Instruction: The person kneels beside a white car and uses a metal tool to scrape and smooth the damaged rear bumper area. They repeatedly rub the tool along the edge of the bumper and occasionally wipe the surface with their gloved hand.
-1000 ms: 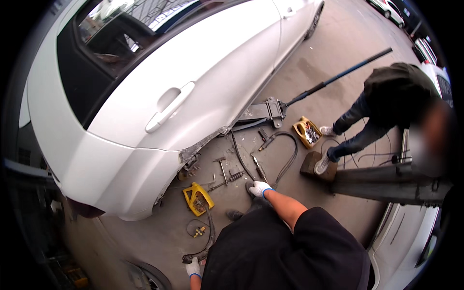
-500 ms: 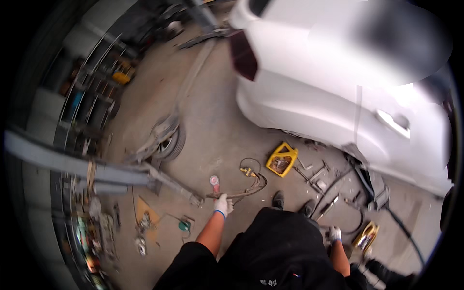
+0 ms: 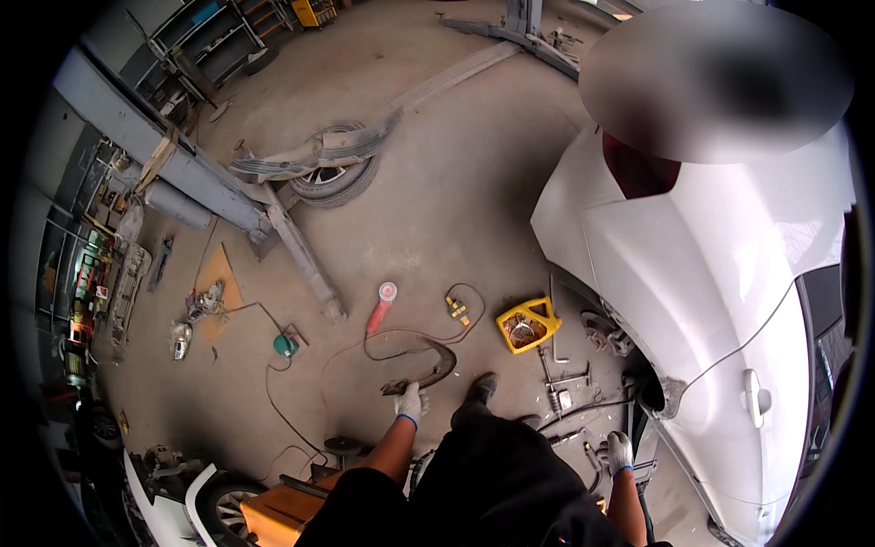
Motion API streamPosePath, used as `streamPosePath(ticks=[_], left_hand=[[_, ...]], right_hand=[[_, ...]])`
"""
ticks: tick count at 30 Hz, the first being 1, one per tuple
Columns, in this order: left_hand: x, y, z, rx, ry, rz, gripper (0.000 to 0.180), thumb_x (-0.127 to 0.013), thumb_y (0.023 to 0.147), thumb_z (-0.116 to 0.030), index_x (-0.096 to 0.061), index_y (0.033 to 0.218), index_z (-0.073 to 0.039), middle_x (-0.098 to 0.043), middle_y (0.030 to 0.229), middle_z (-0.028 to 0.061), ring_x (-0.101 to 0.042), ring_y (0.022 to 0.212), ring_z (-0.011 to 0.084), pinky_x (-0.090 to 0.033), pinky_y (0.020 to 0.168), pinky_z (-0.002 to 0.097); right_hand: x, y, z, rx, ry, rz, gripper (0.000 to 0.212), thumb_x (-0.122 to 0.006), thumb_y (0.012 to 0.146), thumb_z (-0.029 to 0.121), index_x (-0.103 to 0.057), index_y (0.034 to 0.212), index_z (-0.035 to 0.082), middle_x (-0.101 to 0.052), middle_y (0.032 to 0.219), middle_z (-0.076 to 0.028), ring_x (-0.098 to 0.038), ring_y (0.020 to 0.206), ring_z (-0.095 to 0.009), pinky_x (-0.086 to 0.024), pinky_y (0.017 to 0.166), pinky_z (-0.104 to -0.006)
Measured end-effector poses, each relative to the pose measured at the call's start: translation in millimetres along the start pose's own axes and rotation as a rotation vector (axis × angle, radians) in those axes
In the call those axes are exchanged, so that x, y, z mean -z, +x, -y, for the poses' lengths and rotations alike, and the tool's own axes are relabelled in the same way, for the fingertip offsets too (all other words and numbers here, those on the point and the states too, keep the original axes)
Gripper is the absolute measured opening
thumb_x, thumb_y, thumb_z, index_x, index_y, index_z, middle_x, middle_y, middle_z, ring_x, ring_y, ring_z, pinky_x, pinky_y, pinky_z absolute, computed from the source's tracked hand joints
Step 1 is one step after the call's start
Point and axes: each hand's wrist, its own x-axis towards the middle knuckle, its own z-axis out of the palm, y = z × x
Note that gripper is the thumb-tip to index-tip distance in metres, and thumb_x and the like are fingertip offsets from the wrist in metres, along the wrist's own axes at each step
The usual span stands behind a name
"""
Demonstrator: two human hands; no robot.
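Observation:
My left hand (image 3: 413,402), in a white glove with a blue cuff, is closed around one end of a curved, dirty dark strip (image 3: 444,364). The strip arcs away to the right and forward, low over the floor. Beyond it lies a red angle grinder (image 3: 376,315) with a pale round disc, its cord trailing near the strip. My right hand (image 3: 620,449), also gloved, hangs to the right beside the white car (image 3: 702,383). Its fingers look loosely apart, with nothing visible in them. Below it, the floor has tools and dark hose-like pieces.
A yellow cut-open jug (image 3: 550,321) with small parts stands ahead, near a T-handle wrench (image 3: 570,378). Yellow connectors (image 3: 458,311) lie on a cord. Leftward are a lift arm (image 3: 305,263), a tyre (image 3: 342,187) and a green device (image 3: 286,345). An orange cabinet (image 3: 278,512) is behind left.
My view has swung left, so the car sits farther right and the floor shows more. My left hand keeps its hold on the strip. My right hand appears nearer the car.

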Motion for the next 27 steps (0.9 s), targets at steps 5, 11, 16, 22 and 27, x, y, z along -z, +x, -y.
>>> streamPosePath(ticks=[5,11,16,22,27], left_hand=[[10,40,-70,0.107,-0.326,-0.002,0.042,-0.053,0.097,-0.048,-0.057,0.08,-0.01,-0.052,0.059,0.0018,-0.044,0.043,0.0167,-0.042,0.043,0.0342],[-11,21,-181,-0.117,-0.338,0.172,0.053,-0.057,0.093,-0.062,-0.058,0.104,-0.011,-0.057,0.08,0.0026,-0.056,0.065,0.0169,-0.055,0.068,0.0354],[-116,-37,-140,-0.039,0.196,0.744,0.046,-0.061,0.093,-0.05,-0.059,0.114,-0.009,-0.062,0.095,0.0063,-0.062,0.079,0.0198,-0.056,0.075,0.0384],[-237,-358,-81,-1.168,0.832,1.8,0.028,-0.066,0.088,-0.031,-0.063,0.103,-0.009,-0.067,0.086,0.011,-0.067,0.084,0.0302,-0.054,0.076,0.043],[-234,-373,-66,-1.194,0.94,2.024,0.024,-0.064,0.083,-0.031,-0.066,0.092,-0.009,-0.067,0.087,0.0152,-0.067,0.086,0.0363,-0.053,0.077,0.047]], right_hand=[[-28,24,-11,0.038,0.009,0.104,0.025,-0.052,0.096,0.02,-0.055,0.116,0.005,-0.062,0.079,-0.011,-0.058,0.057,-0.02,-0.044,0.044,-0.0325],[-53,14,-36,-0.068,-0.171,0.041,0.029,-0.051,0.096,0.025,-0.054,0.119,0.008,-0.063,0.078,-0.011,-0.059,0.055,-0.024,-0.045,0.047,-0.0372],[-68,3,-58,-0.147,-0.146,-0.009,0.032,-0.051,0.095,0.025,-0.056,0.121,0.007,-0.066,0.08,-0.013,-0.063,0.058,-0.026,-0.049,0.051,-0.0413],[-85,0,-82,-0.149,-0.112,-0.034,0.031,-0.052,0.095,0.026,-0.057,0.118,0.007,-0.066,0.079,-0.012,-0.062,0.056,-0.024,-0.048,0.049,-0.0398],[-104,-12,-58,-0.103,-0.073,-0.02,0.031,-0.053,0.094,0.026,-0.058,0.117,0.006,-0.066,0.079,-0.011,-0.062,0.056,-0.022,-0.048,0.049,-0.038]])
